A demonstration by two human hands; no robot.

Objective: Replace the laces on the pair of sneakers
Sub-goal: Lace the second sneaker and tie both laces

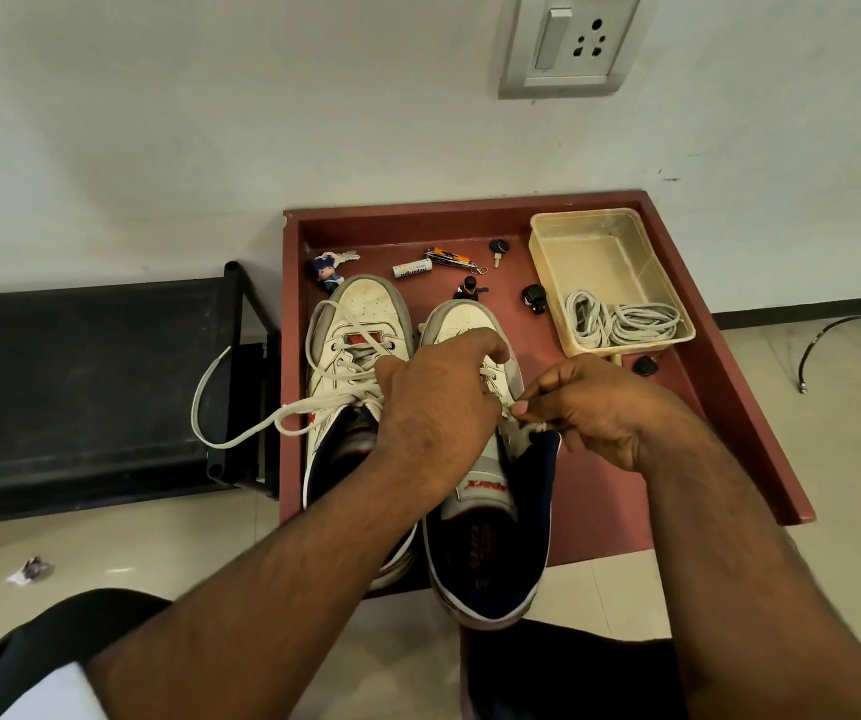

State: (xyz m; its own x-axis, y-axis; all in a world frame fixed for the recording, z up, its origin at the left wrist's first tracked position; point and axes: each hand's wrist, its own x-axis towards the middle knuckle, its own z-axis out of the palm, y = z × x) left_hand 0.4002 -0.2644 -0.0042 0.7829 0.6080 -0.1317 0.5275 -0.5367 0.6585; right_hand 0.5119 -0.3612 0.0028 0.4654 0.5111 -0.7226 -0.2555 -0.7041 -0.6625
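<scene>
The right hand (599,413) pinches a lace (519,426). The left hand (433,402) holds the shoe (490,511) beside it. A hard tug could tip the shoe.

The left hand (431,407) covers the middle eyelets of the right sneaker (490,459), so the lacing beneath stays unseen. The battery (411,269) label is too small to read. A cable (844,335) runs off the right edge.
</scene>
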